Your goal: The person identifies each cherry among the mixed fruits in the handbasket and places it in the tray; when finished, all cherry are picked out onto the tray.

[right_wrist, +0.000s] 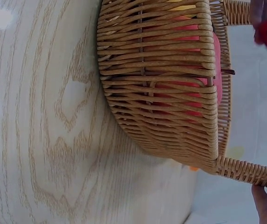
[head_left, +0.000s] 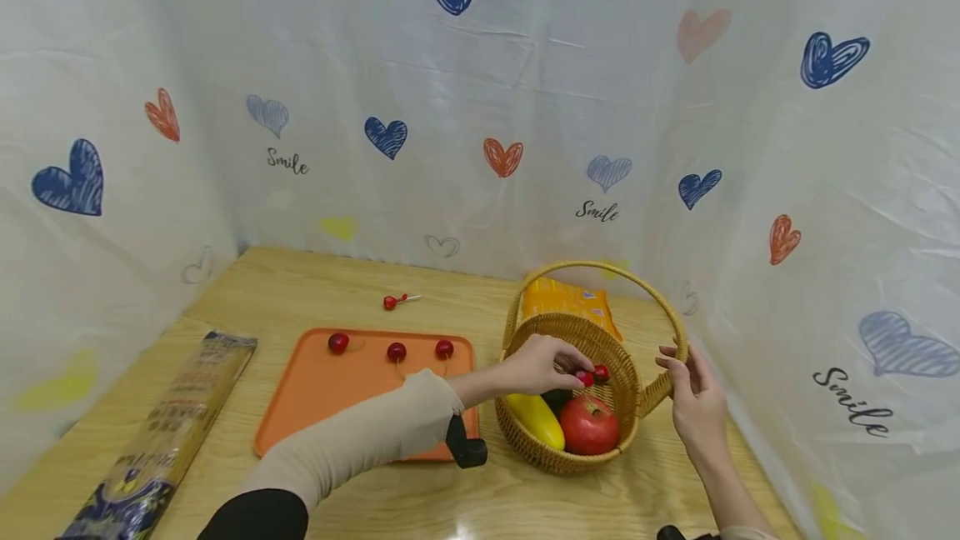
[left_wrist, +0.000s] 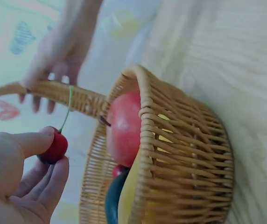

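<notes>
My left hand [head_left: 543, 363] is over the wicker basket [left_wrist: 189, 158] and pinches a red cherry [left_wrist: 54, 148] between thumb and fingers. A green stem stands up from that cherry. My right hand [head_left: 699, 398] grips the basket's arched handle [head_left: 660, 297] on its right side. Inside the basket lie a red apple [head_left: 590, 425], a long yellow fruit [head_left: 538, 422], a dark green item [left_wrist: 115, 198] partly covered, and another cherry [head_left: 601, 373]. The basket stands on the wooden table with its opening facing up.
Left of the basket, an orange tray [head_left: 330, 394] bears several cherries, including one cherry [head_left: 338, 343] near its back left corner. A red lollipop [head_left: 391, 302] lies behind it. A long noodle-like packet [head_left: 161, 440] is at left, an orange packet [head_left: 558, 300] behind the basket. Heart-printed curtains [head_left: 450, 65] enclose the table.
</notes>
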Demonstrator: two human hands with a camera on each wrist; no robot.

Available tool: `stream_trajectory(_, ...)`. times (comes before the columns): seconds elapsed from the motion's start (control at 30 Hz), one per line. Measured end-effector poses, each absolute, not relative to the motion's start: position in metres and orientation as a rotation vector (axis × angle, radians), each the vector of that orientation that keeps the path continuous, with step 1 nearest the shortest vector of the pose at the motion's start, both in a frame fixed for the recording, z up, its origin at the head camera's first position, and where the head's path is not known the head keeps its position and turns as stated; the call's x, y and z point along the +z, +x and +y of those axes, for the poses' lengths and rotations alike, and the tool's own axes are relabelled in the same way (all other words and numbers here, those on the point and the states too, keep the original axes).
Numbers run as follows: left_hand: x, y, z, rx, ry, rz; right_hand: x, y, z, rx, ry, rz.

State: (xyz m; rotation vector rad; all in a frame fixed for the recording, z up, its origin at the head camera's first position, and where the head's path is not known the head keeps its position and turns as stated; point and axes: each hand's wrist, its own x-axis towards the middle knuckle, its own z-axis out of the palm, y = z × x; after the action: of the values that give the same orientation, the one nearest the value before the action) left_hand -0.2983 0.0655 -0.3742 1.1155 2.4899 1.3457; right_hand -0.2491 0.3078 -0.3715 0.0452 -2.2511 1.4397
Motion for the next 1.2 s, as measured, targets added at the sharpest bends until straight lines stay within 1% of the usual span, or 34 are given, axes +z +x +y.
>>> stream_trajectory(0.23, -0.376, -0.282, 0.009, 1.649, 0.965, 2.312, -0.372, -0.249, 0.307, 1.414, 0.026, -2.269)
stream_trajectory(0.4, -0.391, -0.28, -0.045, 1.657, 0.886, 2.377, -0.372, -0.248, 0.308, 1.409, 0.031, -2.282)
stream_trajectory(0.6, -0.408, -0.277, -0.096, 1.683, 0.705, 2.484, -0.372, -0.247, 0.308, 1.408, 0.02, -2.288)
stream_trajectory(0.87, -0.42, -0.27, -0.133, 1.595, 0.614, 2.576, -0.372, -0.247, 0.308, 1.427, 0.021, -2.286)
stream_trajectory(1.0, -0.427, -0.266, -0.145, 1.474, 0.618, 2.593, -0.372, -0.246, 0.308, 1.441, 0.017, -2.276)
stream_trajectory(1.2, -0.438, -0.258, -0.16, 1.24, 0.701, 2.624, -0.372, -0.246, 0.308, 1.406, 0.028, -2.296)
